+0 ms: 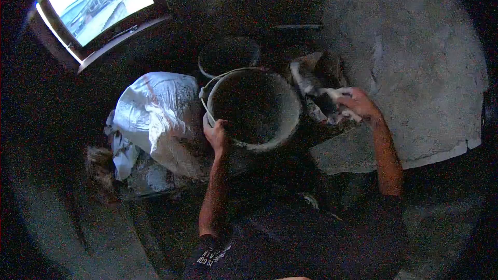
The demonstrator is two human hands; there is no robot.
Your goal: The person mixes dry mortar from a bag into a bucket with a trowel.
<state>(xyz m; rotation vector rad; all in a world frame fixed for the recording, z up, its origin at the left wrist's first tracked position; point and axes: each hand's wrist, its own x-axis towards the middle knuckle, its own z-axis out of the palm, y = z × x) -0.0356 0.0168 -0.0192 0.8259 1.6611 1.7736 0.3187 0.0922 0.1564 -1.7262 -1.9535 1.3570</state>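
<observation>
In the middle stands a round bucket (290,124) with a thin wire handle lying along its left side; its inside is dark. My left hand (216,133) is closed on the bucket's near-left rim, by the handle. On the right, my right hand (358,105) has its fingers bent over the crumpled rim of an open sack (314,101), pinching its pale edge. The fingertips are partly hidden, and the sack's contents are too dark to make out.
A full white sack (155,103) leans left of the bucket. Behind it stands a second dark bucket (228,54). A pale slab with a broken edge (415,72) extends to the right. Daylight enters through an opening (104,2) at the upper left. The surroundings are very dark.
</observation>
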